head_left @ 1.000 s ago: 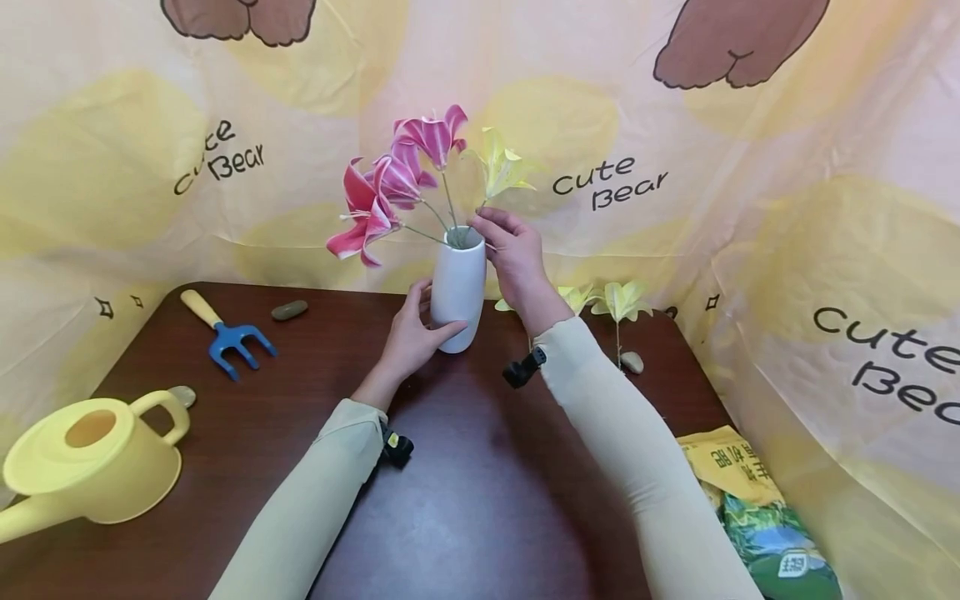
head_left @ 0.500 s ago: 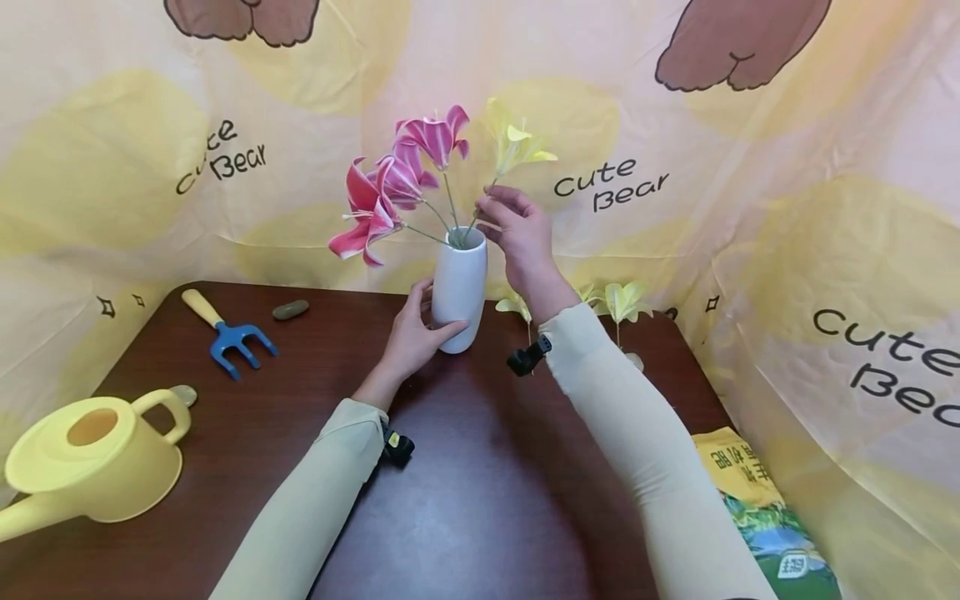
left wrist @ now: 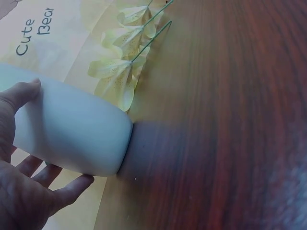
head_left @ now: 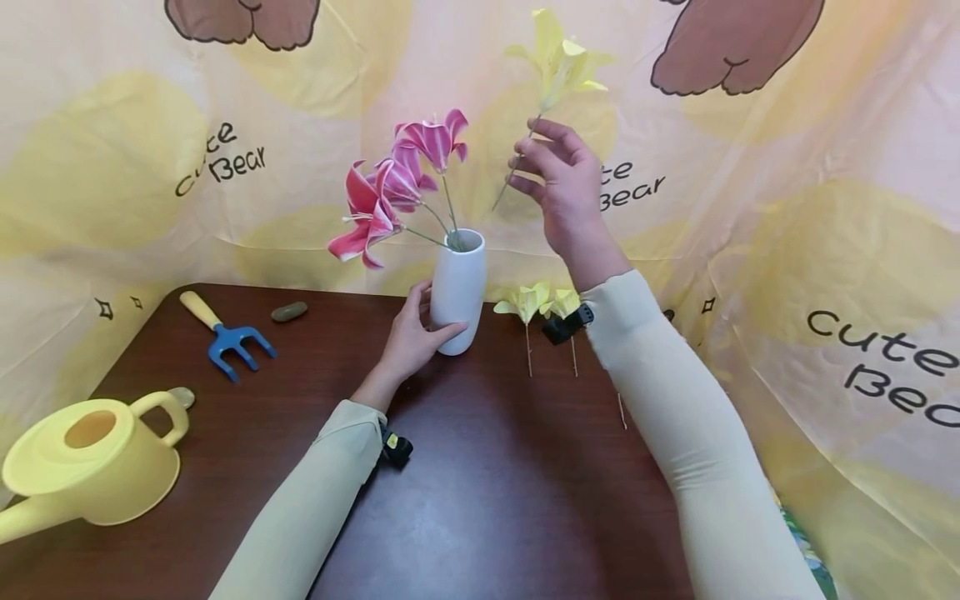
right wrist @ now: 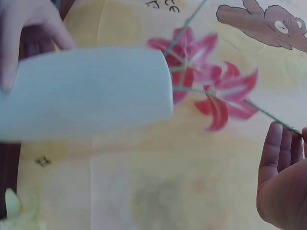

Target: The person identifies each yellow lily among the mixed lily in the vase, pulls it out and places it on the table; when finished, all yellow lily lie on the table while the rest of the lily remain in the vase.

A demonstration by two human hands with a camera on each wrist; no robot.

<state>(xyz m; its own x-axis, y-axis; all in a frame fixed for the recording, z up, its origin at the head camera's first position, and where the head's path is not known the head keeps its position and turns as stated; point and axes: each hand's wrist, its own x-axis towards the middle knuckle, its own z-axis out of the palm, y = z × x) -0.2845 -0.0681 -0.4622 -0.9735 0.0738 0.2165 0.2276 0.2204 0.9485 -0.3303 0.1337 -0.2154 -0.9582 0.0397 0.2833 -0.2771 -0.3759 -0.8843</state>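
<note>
A white vase (head_left: pixel 457 292) stands upright on the table, with three pink lilies (head_left: pixel 367 212) leaning out of its mouth to the left. My left hand (head_left: pixel 408 343) holds the vase low down, thumb in front and fingers round the left side; the left wrist view also shows this hand (left wrist: pixel 24 194) on the vase (left wrist: pixel 76 132). Up and to the right of the mouth, my right hand (head_left: pixel 562 183) pinches a yellow lily (head_left: pixel 558 71) by its stem. In the right wrist view the lower end of this stem (right wrist: pixel 271 116) hangs free, apart from the vase (right wrist: pixel 96 91).
Yellow lilies (head_left: pixel 527 303) lie behind the right wrist, one partly covered by the sleeve. At left are a blue hand fork (head_left: pixel 234 343), a yellow watering can (head_left: pixel 112 467) and two stones (head_left: pixel 289 312). A green bag (head_left: pixel 813 554) shows past the right sleeve.
My right hand has risen and moved right, drawing the yellow lily out of the vase. The left hand and vase have stayed put. The sleeve now hides most of the bag.
</note>
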